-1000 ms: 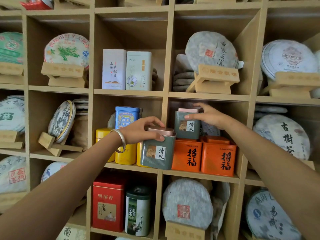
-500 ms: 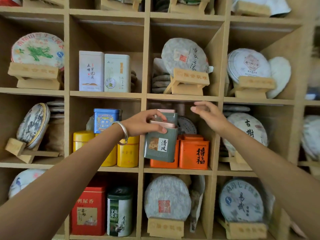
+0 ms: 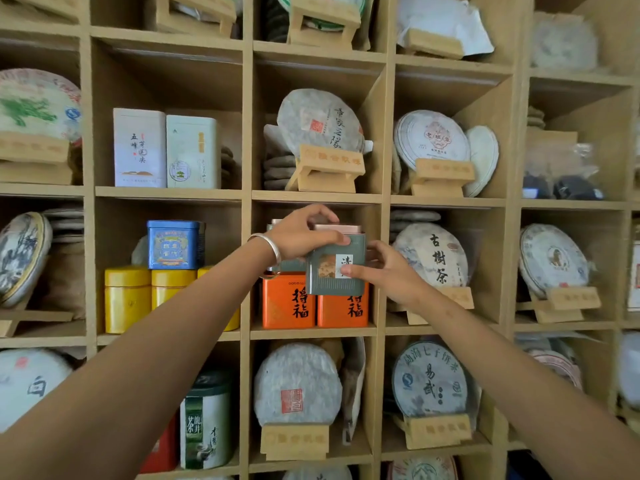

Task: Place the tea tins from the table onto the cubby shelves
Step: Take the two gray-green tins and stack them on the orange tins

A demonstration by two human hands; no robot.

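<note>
A grey-green tea tin (image 3: 330, 271) with a pink lid and a white label sits at the mouth of the middle cubby, over the right one of two orange tins (image 3: 341, 308). My left hand (image 3: 304, 233) grips its lid from above. My right hand (image 3: 384, 271) holds its lower right side, thumb on the label. A second grey-green tin (image 3: 277, 226) stands behind my left hand on the left orange tin (image 3: 287, 301), mostly hidden.
The wooden cubby shelf (image 3: 315, 195) fills the view. Yellow tins (image 3: 128, 297) and a blue tin (image 3: 173, 244) fill the cubby to the left. Wrapped tea cakes on wooden stands (image 3: 431, 261) occupy the cubbies right, above and below. White tins (image 3: 166, 150) stand upper left.
My left hand carried the grey-green tin rightward and up into the middle cubby above the right orange tin. My right hand left the first tin and came down to grip this one.
</note>
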